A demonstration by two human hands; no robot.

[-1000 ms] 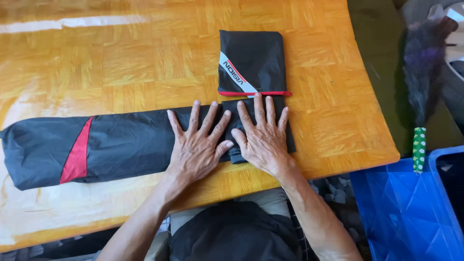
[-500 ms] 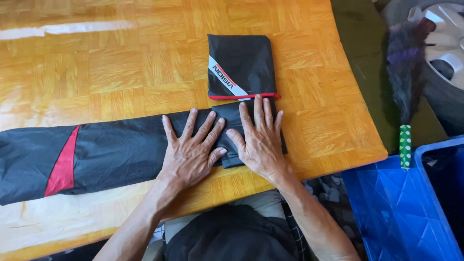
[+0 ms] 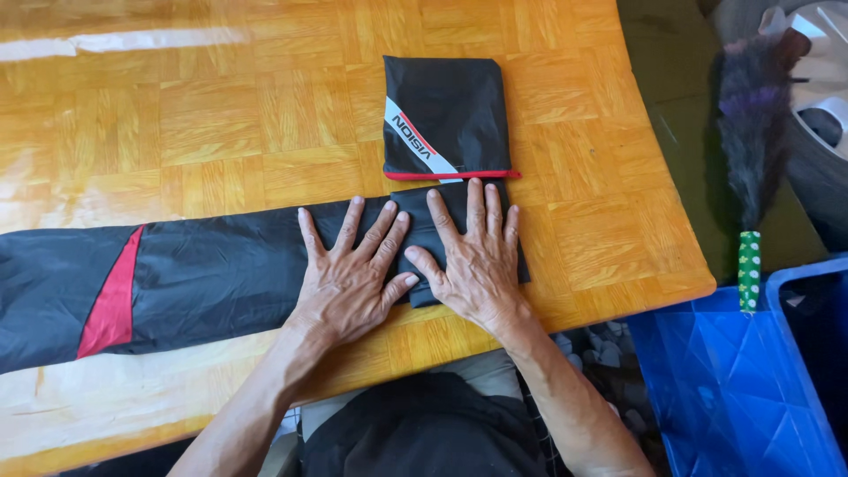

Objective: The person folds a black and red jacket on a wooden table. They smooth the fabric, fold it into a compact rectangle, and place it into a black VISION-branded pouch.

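Observation:
A long black garment [image 3: 203,269] with a red wedge lies folded into a narrow strip across the wooden table [image 3: 221,115]. My left hand [image 3: 353,274] rests flat on it, fingers spread. My right hand [image 3: 473,256] presses flat on the strip's right end, where the cloth is folded over. Just beyond my fingertips lies a small black folded pouch [image 3: 442,115] with a red edge and a white stripe, touching the strip's end.
A blue plastic crate [image 3: 742,380] stands off the table's right corner. A dark feather duster [image 3: 751,150] with a green dotted handle leans beside it, with a car wheel [image 3: 821,88] behind. The table's near edge runs just above my lap.
Both hands stay flat on the garment's right end. The view has shifted a little, so the table and cloth sit further left in frame than a second ago.

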